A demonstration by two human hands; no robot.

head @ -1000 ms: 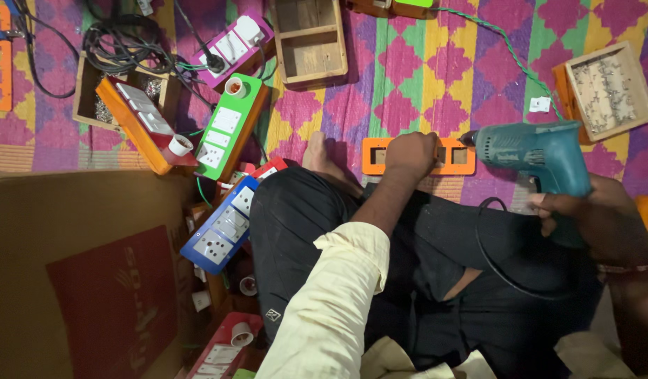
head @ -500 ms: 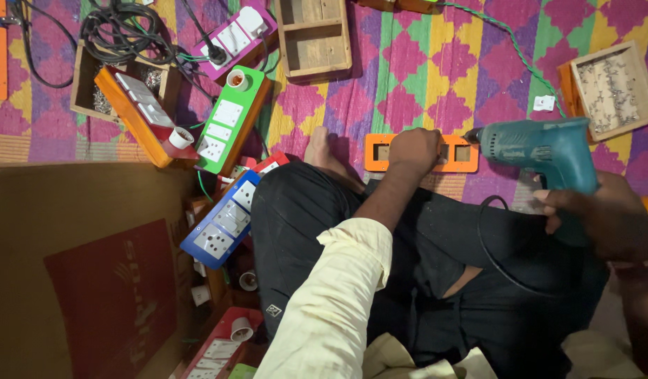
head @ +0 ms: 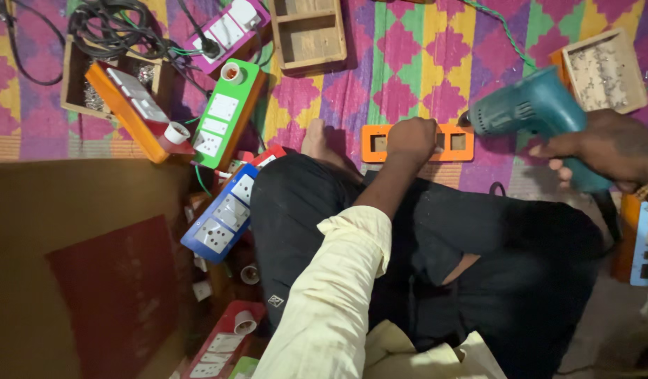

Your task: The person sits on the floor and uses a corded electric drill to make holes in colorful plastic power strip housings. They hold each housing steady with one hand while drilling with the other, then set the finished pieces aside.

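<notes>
Left hand (head: 410, 137) fisted, pressing orange switchboard frame (head: 417, 143) onto patterned mat (head: 408, 63) by the knees. Right hand (head: 608, 151) grips teal electric drill (head: 526, 112), bit at the frame's right end. Blue socket board (head: 225, 214), green board (head: 225, 116), wooden tray (head: 310, 31) around. Drill tilted lower than before.

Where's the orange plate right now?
Head view, centre: the orange plate lies on the patterned mat, pinned under the left hand, with the teal drill at its right end.
</notes>
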